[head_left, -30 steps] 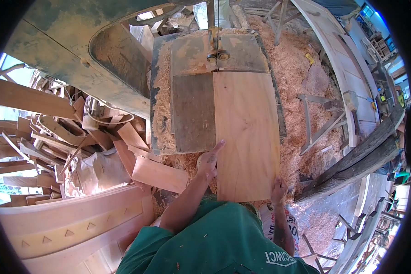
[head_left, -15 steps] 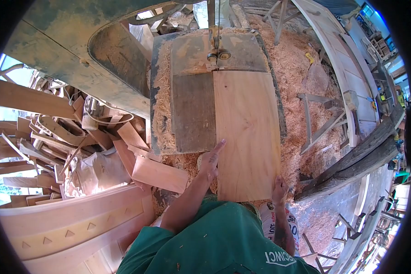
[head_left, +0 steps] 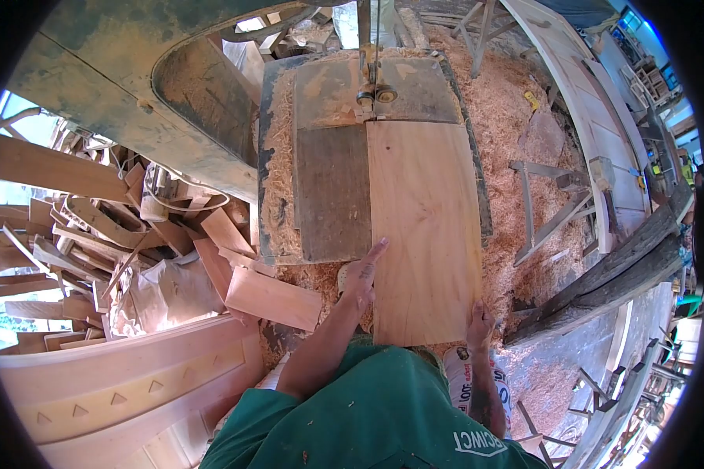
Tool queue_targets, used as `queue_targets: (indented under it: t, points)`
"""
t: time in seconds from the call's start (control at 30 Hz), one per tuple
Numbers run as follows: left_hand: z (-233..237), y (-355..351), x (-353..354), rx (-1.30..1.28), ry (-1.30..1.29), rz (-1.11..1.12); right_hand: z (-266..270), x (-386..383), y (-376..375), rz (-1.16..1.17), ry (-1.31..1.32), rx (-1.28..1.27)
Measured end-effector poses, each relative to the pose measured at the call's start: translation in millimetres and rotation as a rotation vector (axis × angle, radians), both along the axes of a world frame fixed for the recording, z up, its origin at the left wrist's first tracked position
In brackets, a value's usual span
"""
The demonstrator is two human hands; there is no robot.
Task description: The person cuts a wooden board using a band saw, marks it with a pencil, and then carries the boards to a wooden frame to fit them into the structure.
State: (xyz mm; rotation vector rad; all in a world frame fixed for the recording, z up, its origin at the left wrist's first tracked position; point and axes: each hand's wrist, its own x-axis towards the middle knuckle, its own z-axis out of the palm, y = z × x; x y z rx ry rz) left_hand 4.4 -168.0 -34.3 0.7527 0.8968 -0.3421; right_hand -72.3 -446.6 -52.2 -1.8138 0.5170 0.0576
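A wide, pale wooden board [head_left: 425, 234] lies flat on the bandsaw table [head_left: 278, 203], its near end reaching toward my body. At the board's left edge is my left hand [head_left: 362, 273], gripping it with the thumb or a finger pointing forward along the side. My right hand [head_left: 480, 320] grips the right edge close to the near corner; its fingers are partly hidden beneath. The far end of the board meets the bandsaw blade and its guide rollers [head_left: 376, 95]. A darker board [head_left: 334, 191] sits on the table left of the pale one.
The saw's large dusty frame [head_left: 141, 86] rises at the left. Wood offcuts [head_left: 272, 298] pile up below it, near a carved panel [head_left: 125, 391]. Sawdust and shavings [head_left: 516, 234] cover the floor at right, with a wooden trestle [head_left: 551, 203] and a heavy timber [head_left: 602, 273].
Almost nothing differs. The board and both hands hold practically the same places, with only a slight shift of the view.
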Motion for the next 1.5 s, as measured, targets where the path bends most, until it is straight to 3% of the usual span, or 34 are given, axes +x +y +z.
queue_targets:
  t: [0.5, 0.9, 1.0, 1.1, 1.33, 1.5]
  points:
    - [-14.9, -1.7, 1.7, 0.037, -0.010, -0.017, 3.3, 3.1, -3.4, 0.004, 0.040, 0.090]
    - [8.6, -6.4, -1.1, 0.010, 0.006, 0.022, -10.9, 3.9, -7.5, 0.033, 0.016, -0.071]
    - [6.2, -8.5, 2.2, 0.041, 0.005, 0.032, -18.6, 7.7, -9.7, -0.061, -0.121, -0.080]
    - [-9.0, -13.8, -1.2, 0.055, -0.020, 0.043, -11.0, 4.6, -26.5, 0.098, 0.091, -0.211]
    - [18.9, -18.3, 7.1, -0.033, 0.035, 0.081, -17.5, 14.9, -33.6, 0.065, 0.016, -0.055]
    - [6.0, -19.2, 7.1, -0.029, 0.022, 0.069, -4.1, 19.8, -27.6, 0.043, 0.037, -0.042]
